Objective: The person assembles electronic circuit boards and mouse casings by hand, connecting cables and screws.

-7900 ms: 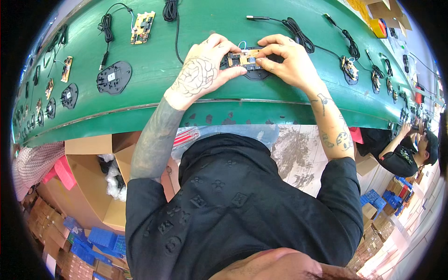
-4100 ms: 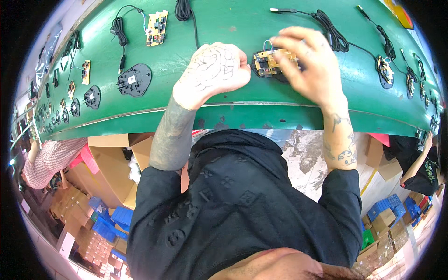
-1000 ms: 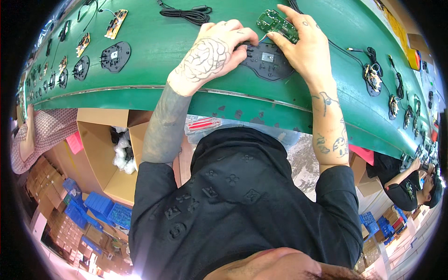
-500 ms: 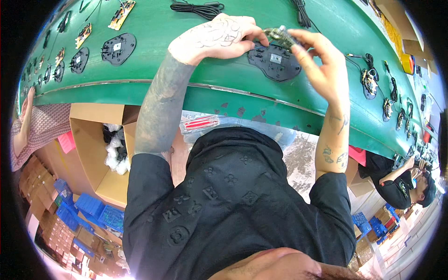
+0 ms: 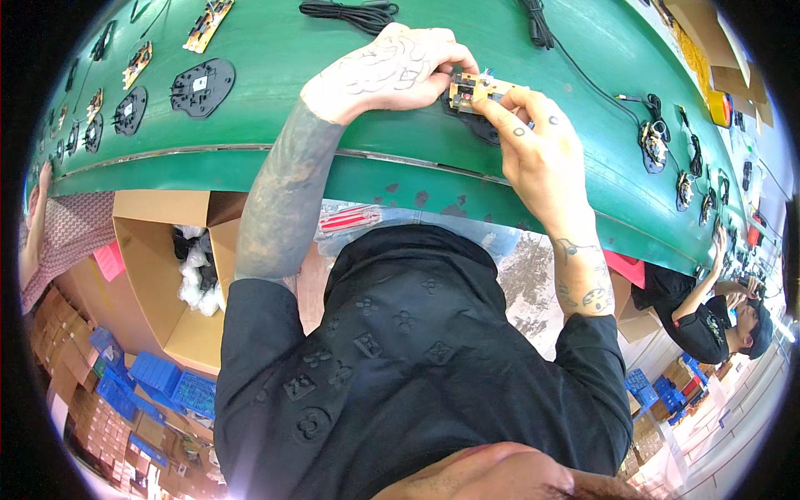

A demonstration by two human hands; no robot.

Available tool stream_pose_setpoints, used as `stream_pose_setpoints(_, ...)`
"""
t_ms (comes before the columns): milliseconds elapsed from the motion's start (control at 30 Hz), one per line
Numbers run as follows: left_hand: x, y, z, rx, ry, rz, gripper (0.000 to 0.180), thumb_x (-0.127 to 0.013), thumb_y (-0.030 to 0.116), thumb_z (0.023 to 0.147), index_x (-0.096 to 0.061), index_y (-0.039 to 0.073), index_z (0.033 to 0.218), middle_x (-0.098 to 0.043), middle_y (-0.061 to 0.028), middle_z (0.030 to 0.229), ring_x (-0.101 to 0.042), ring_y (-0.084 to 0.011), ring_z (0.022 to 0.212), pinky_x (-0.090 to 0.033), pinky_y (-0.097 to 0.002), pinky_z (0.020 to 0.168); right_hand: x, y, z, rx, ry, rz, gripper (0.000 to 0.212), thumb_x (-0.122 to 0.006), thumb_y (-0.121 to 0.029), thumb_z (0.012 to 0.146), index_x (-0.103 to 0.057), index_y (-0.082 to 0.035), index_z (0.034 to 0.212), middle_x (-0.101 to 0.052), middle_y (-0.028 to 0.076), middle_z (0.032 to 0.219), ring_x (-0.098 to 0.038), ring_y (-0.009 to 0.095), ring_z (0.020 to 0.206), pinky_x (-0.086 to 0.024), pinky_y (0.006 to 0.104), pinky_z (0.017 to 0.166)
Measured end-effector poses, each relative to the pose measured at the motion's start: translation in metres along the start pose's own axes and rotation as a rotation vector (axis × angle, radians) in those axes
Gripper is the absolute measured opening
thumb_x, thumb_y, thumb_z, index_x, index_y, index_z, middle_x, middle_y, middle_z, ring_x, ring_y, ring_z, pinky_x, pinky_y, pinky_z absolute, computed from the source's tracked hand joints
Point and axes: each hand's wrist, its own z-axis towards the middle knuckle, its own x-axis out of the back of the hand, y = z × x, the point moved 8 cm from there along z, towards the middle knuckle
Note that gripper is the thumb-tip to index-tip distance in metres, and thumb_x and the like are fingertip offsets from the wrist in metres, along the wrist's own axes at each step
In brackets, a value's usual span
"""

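Note:
A yellow-tan circuit board point(image 5: 492, 87) with black parts lies low over a black mouse base plate point(image 5: 479, 127) on the green work surface, covering most of it. My right hand point(image 5: 542, 142) grips the board's right and near side between thumb and fingers. At the board's left end, the fingers of my left hand point(image 5: 392, 73) are pinched together, touching the far left edge of the board and plate. What they pinch is partly hidden. A coiled black cable point(image 5: 350, 12) sits beyond my left hand. Another black cable point(image 5: 537, 25) runs down to the right.
More black base plates point(image 5: 203, 87) and circuit boards point(image 5: 208, 25) line the left of the green belt point(image 5: 275, 50). Base plates with wired boards point(image 5: 654, 146) stand along the right. An open cardboard box point(image 5: 158, 275) is below the edge. Other people point(image 5: 708, 325) work at both sides.
My right hand has lowered the circuit board from a tilted position onto the base plate and turned its tan face up. My left hand has barely moved. Plates at left have shifted slightly left.

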Motion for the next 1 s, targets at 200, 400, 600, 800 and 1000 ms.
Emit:
stream_pose_setpoints(200, -0.001, -0.002, -0.002, 0.009, 0.028, -0.022, 0.024, -0.061, 0.008, 0.085, -0.068, 0.012, 0.107, -0.065, -0.0087, 0.088, -0.066, -0.0270, 0.076, -0.052, -0.0380, 0.068, -0.006, -0.007, -0.002, -0.041, -0.009, -0.156, 0.036, -0.067, -0.001, 0.078, -0.073, -0.018, 0.109, -0.062, 0.003, 0.100, -0.062, 0.021, 0.085, -0.049, 0.0365, 0.076)
stream_pose_setpoints(400, 0.004, 0.008, -0.011, 0.041, 0.074, 0.021, 0.027, -0.066, 0.008, 0.086, -0.066, 0.010, 0.113, -0.062, -0.0065, 0.090, -0.064, -0.0237, 0.080, -0.048, -0.0358, 0.080, -0.015, 0.010, -0.005, -0.119, -0.007, 0.005, 0.031, -0.069, -0.005, 0.081, -0.074, -0.017, 0.109, -0.062, 0.004, 0.099, -0.062, 0.024, 0.089, -0.050, 0.0376, 0.082)
stream_pose_setpoints(600, 0.009, 0.030, -0.026, -0.043, 0.121, 0.239, 0.030, -0.071, 0.019, 0.087, -0.067, 0.011, 0.116, -0.062, -0.0043, 0.099, -0.061, -0.0216, 0.091, -0.041, -0.0358, 0.094, -0.012, 0.013, -0.006, -0.093, -0.027, -0.009, 0.032, -0.072, -0.006, 0.080, -0.075, -0.018, 0.110, -0.065, 0.006, 0.107, -0.062, 0.027, 0.098, -0.051, 0.0400, 0.085)
stream_pose_setpoints(800, -0.002, 0.037, -0.025, 0.040, 0.162, 0.324, 0.039, -0.074, 0.032, 0.084, -0.068, 0.011, 0.117, -0.062, -0.0032, 0.103, -0.061, -0.0204, 0.096, -0.044, -0.0368, 0.093, -0.015, 0.030, -0.017, 0.008, -0.054, 0.035, 0.045, -0.071, -0.003, 0.080, -0.073, -0.025, 0.119, -0.064, 0.008, 0.125, -0.058, 0.030, 0.121, -0.048, 0.0408, 0.102)
stream_pose_setpoints(1000, -0.004, 0.043, -0.024, 0.090, 0.121, 0.422, 0.040, -0.068, 0.035, 0.089, -0.068, 0.010, 0.121, -0.061, -0.0026, 0.104, -0.059, -0.0196, 0.100, -0.044, -0.0363, 0.094, -0.025, 0.026, -0.028, 0.032, -0.066, -0.088, 0.054, -0.068, 0.000, 0.081, -0.069, -0.028, 0.127, -0.060, 0.008, 0.138, -0.057, 0.030, 0.126, -0.047, 0.0437, 0.103)
